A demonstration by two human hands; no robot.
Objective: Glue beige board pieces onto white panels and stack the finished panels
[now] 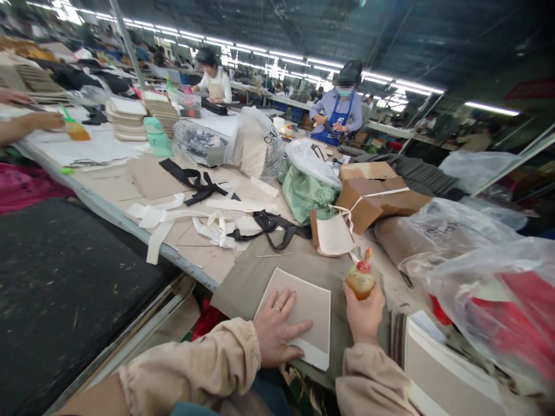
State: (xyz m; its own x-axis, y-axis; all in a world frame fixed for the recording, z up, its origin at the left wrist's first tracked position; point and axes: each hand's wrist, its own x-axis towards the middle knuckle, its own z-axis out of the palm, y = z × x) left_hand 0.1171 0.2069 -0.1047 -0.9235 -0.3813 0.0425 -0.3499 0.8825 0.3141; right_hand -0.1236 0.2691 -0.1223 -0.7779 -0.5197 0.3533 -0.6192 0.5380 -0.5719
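My left hand (pixel 282 330) lies flat with its fingers spread on a beige fabric panel (pixel 314 306) edged in white. The panel rests on a larger grey-green cloth (pixel 243 283) at the table's near edge. To the right, my right hand (pixel 365 309) is wrapped round a small squeeze bottle (pixel 359 281) with a red nozzle and amber contents, held upright. Beyond the bottle stands a small bundle of cream panels with brown edges (pixel 333 232). Close by my right sleeve is a stack of pale panels (pixel 446 370).
Black fabric strips (pixel 277 225) and white strips (pixel 162 216) lie across the table. Behind them are a green bag (pixel 303 190), a cardboard box (pixel 377 193) and clear plastic bags (pixel 489 277). Co-workers work farther back, one in a blue apron (pixel 338 118); another person's hand (pixel 41 121) is at left.
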